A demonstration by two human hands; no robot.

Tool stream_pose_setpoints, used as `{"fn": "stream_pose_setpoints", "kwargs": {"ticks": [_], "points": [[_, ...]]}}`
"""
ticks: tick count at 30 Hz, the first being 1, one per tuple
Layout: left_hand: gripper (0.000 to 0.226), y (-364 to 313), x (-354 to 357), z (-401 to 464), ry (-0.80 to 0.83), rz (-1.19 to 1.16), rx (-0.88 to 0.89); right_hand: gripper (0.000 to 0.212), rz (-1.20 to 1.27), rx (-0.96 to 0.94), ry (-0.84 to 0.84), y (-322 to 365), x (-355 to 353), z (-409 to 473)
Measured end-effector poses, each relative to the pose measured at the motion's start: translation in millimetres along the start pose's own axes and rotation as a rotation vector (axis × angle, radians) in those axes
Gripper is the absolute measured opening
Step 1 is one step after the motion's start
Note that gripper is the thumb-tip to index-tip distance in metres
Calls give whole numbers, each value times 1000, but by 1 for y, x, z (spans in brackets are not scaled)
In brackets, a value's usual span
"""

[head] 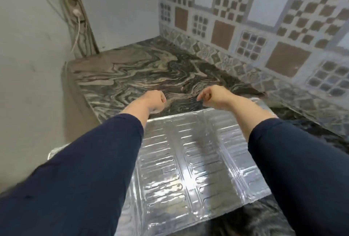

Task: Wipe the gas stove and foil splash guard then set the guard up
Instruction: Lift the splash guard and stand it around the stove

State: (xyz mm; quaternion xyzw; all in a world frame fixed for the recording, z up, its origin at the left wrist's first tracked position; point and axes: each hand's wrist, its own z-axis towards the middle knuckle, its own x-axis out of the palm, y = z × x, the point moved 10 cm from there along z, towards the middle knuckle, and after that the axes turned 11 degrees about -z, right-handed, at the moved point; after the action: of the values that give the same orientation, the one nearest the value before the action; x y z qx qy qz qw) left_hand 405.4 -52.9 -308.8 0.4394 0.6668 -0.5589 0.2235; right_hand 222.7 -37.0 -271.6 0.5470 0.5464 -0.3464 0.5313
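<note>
Two bare hands reach forward over a dark marbled stone table (132,73), each arm covered to the forearm by a dark navy sleeve (79,169). The left hand (155,100) is seen from the back with its fingers curled under into a loose fist, holding nothing. The right hand (209,97) also has its fingers bent inward, the fingertips drawn close together and pointing toward the left hand; whether they pinch anything cannot be told. Both hands hover apart from each other, just past the far edge of the guard. Below the forearms lies a shiny silver embossed aluminium foil splash guard (181,162), flat on the table. It is made of several panels joined side by side by creases, each stamped with rows of short raised ribs. Its panels and creases run from the viewer toward the far wall, tilted slightly to the right, while its long axis runs left to right, with the left end hidden under the left sleeve and the right end reaching toward the tiled wall. A backsplash of brown, grey and white patterned square tiles (264,28) rises at the right and back. On the plain white wall (28,46) at the left, a white power cable (77,28) hangs beside a marbled upright strip.
</note>
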Motion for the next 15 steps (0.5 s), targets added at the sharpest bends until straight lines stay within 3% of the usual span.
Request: {"fn": "stream_pose_setpoints", "kwargs": {"ticks": [3,5,10,12,15], "points": [[18,62,13,-16,43,13,-56,40,-68,-23,164,21,60,23],[32,96,20,-20,10,29,-120,48,-83,-10,207,24,91,36],[42,137,31,-22,-105,-2,-196,35,-143,25,104,21,117,59],[38,141,28,-20,-155,14,-217,35,-204,39,104,18,122,65],[10,145,28,-14,-154,-54,-223,31,-256,40,108,15,124,72]]}}
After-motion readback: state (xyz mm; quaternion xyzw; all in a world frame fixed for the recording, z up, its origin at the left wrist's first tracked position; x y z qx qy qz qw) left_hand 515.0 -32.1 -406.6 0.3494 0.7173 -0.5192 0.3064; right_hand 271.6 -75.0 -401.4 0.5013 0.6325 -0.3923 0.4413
